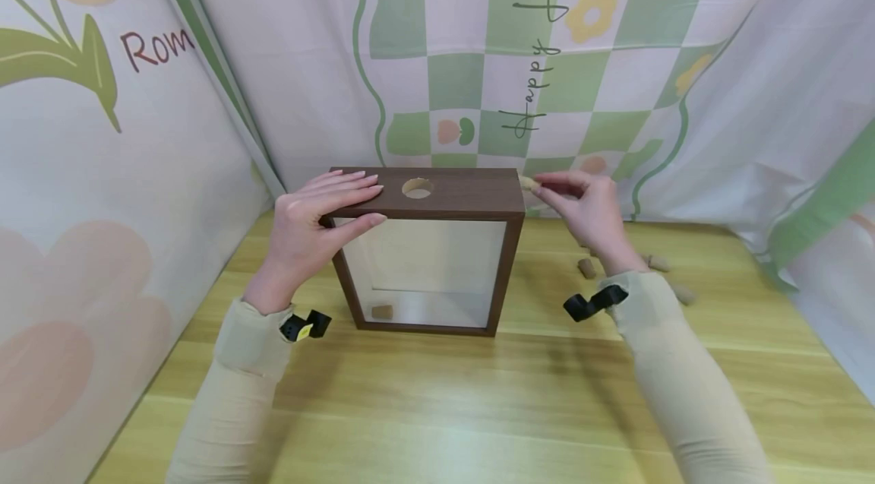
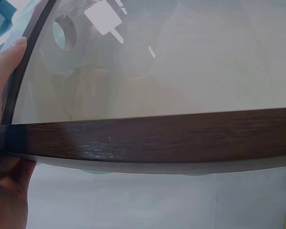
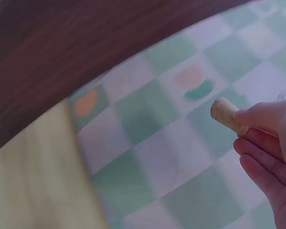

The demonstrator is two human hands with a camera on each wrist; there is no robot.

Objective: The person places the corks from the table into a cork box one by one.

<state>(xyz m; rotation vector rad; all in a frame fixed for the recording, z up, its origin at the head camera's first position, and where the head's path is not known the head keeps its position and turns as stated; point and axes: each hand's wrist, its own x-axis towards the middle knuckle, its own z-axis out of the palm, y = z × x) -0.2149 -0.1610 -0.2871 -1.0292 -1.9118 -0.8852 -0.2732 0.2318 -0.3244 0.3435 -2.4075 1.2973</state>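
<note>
A dark brown wooden frame box [image 1: 472, 191] with a clear front stands upright on the table, a round hole in its top face. My left hand [image 1: 311, 214] rests on the box's top left corner, fingers across the top and thumb at the front edge; the left wrist view shows the thumb against the frame [image 2: 148, 138]. Between the thumb and fingers of my right hand [image 1: 588, 210] is a cork [image 3: 226, 114], held beside the box's top right corner. Another cork [image 1: 382, 312] lies inside the box at its lower left.
Several loose corks, one of them a darker cork [image 1: 586, 268], lie on the wooden table [image 1: 424, 408] to the right, partly behind my right wrist. A patterned curtain [image 1: 458, 20] hangs behind the box, and a printed cloth [image 1: 102, 203] is on the left.
</note>
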